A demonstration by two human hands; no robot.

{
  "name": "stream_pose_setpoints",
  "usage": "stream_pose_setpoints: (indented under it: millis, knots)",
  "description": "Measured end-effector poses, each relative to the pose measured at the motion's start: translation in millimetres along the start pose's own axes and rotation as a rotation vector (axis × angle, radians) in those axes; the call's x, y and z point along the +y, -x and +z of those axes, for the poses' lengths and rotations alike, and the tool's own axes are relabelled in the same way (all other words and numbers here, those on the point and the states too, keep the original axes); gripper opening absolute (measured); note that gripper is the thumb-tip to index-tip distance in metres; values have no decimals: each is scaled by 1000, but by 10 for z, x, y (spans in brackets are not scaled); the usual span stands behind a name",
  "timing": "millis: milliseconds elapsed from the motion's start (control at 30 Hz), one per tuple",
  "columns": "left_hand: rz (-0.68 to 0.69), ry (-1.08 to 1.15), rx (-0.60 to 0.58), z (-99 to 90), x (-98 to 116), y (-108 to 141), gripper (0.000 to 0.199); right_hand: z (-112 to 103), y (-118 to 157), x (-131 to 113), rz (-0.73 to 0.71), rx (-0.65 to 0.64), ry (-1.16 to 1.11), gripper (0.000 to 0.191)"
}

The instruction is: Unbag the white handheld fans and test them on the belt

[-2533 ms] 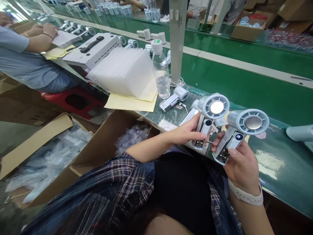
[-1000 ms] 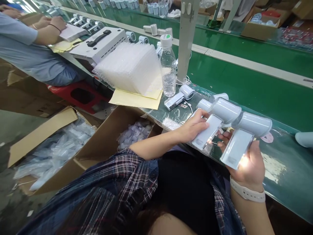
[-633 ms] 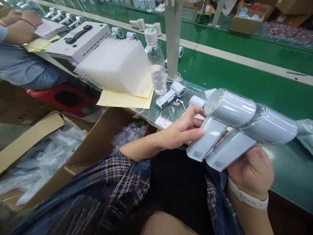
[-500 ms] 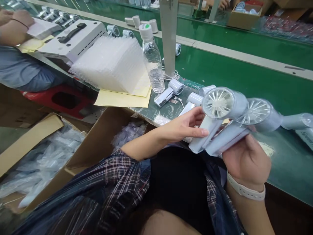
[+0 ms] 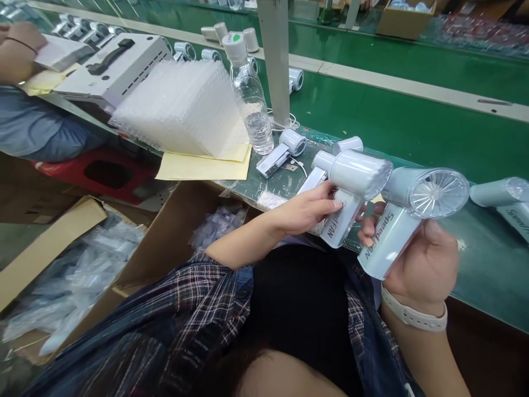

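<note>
My left hand (image 5: 312, 209) grips the handle of a pale blue handheld fan (image 5: 359, 173), its "Speed FAN" lettering partly covered by my fingers. My right hand (image 5: 421, 264) is wrapped round the handle of a second fan (image 5: 433, 193), whose slatted round face shows and whose lettering is visible. The two fans are held side by side above the bench edge, with a narrow gap between their handles. Behind my left hand, another fan (image 5: 314, 179) lies on the bench, and one more fan (image 5: 293, 142) with a white cable lies nearer the bottle.
A water bottle (image 5: 254, 105) stands by a metal post (image 5: 276, 66). Left of it are a bubble-wrap stack (image 5: 177, 105) on yellow sheets and a white case (image 5: 115, 69). An open carton (image 5: 152, 248) is below. Another fan (image 5: 500, 193) lies at right; a person's arm (image 5: 19, 55) is far left.
The two fans have moved apart and turned, so their lettering now shows. The left fan's slatted face has turned away from view. The whole scene has shifted slightly left.
</note>
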State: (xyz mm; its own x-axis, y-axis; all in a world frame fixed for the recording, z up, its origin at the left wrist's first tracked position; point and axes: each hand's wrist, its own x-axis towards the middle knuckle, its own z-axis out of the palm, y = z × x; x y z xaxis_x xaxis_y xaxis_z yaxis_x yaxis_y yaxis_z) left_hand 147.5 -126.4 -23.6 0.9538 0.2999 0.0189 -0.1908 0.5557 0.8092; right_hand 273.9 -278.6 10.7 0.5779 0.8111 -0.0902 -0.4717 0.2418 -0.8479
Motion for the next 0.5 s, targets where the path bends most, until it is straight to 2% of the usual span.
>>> stream_pose_setpoints:
  millis: [133,233,333,500]
  knots:
    - [28,-65,-47,-27,49,2,60,-76,8,0,-32,90,4,28]
    - [11,-100,-23,-28,92,-3,58,-137,28,20,-103,146,17,32]
    - [9,-81,4,-20,102,-17,65,-151,36,34,-158,160,-15,33]
    - [1,-80,60,-23,76,-43,73,-149,15,53,-158,198,32,32]
